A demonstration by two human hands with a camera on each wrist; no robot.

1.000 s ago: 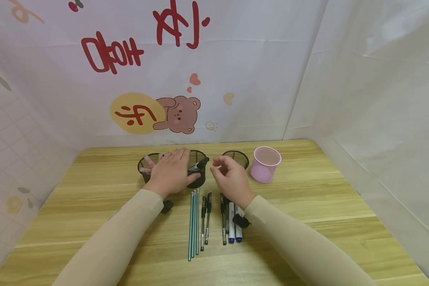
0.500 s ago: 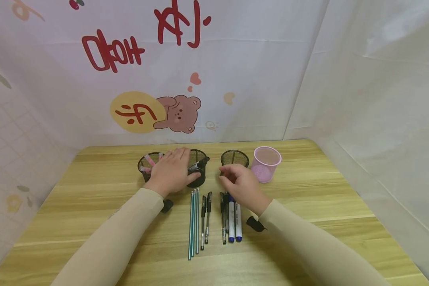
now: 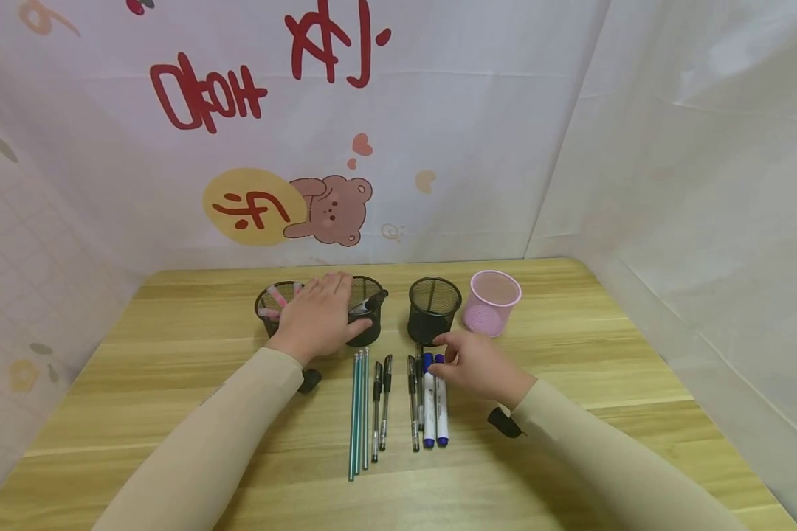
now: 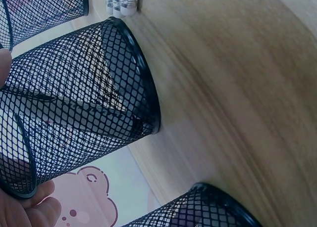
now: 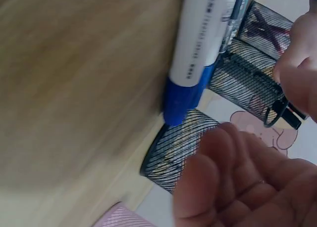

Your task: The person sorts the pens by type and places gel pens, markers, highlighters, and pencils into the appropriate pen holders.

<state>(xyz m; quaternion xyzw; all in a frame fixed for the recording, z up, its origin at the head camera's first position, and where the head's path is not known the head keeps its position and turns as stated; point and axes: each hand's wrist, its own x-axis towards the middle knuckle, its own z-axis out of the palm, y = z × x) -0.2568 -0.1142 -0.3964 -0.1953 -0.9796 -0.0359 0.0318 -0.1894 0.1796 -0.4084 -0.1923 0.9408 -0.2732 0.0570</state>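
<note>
Beige sleeves (image 3: pixel 219 428) along both forearms, stretched forward over the wood-grain counter (image 3: pixel 591 369), left palm turned down, right wrist angled inward. Left fingers (image 3: pixel 332 284) curved over the rim of the middle black mesh cup (image 3: pixel 370 335), thumb along its near wall, grasping it lightly. Right fingers (image 3: pixel 453 339) released, index and thumb apart, pointed towards two white markers (image 3: pixel 429 402). Blue caps and small dark lettering on these, lying side by side on the counter, capped ends just beside the right thumb; contact hard to tell. Next to the markers, farther left from the right fingers, two black pens (image 3: pixel 413 405) with clear barrels; then two more black pens (image 3: pixel 376 413), and three teal pencils (image 3: pixel 355 420), eraser ends just nearer than the left thumb. Between left thumb and fingers, leaning inside the middle cup, a black-capped pen (image 3: pixel 373 302), cap over the rim. To the left of those fingers, partly covered by them, another black mesh cup (image 3: pixel 285 291) with pink sticks (image 3: pixel 277 296) inside. Just beyond the right fingers, upright, a third black cup (image 3: pixel 430 324); beyond their knuckles, a pink mesh cup (image 3: pixel 486 321).
</note>
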